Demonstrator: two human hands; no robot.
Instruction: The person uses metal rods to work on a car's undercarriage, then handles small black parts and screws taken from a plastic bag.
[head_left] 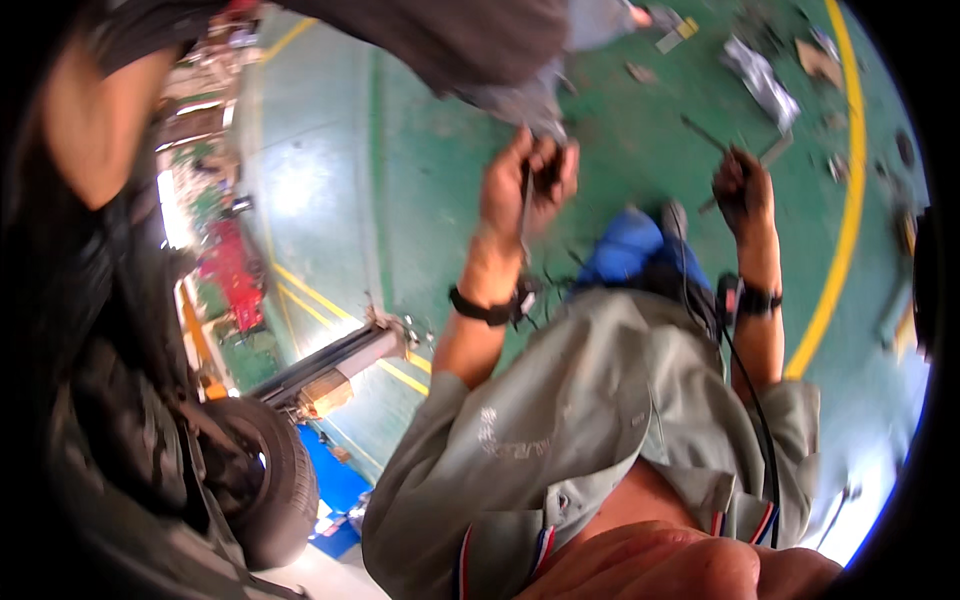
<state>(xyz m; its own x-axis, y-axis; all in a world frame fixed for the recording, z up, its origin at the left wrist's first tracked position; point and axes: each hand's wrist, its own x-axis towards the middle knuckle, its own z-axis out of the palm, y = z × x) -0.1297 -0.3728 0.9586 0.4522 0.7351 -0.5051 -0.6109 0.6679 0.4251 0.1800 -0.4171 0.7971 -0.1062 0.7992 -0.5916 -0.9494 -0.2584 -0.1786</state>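
Observation:
My left hand (525, 185) is closed on a slim metal tool (526, 208) that points down along my wrist. A grey rag or glove (525, 95), beside another person's dark clothing, is just above that hand. My right hand (742, 188) grips metal tools, among them a thin dark rod (700, 131) and what looks like a bent L-shaped bar (775, 148); their exact shapes are blurred.
Another person's arm (110, 130) is at upper left. A vehicle tyre (270, 470) and dark underbody fill lower left, beside a lift arm (340, 362). Crumpled silver material (760, 80) and scraps lie on the green floor, near a yellow line (848, 200).

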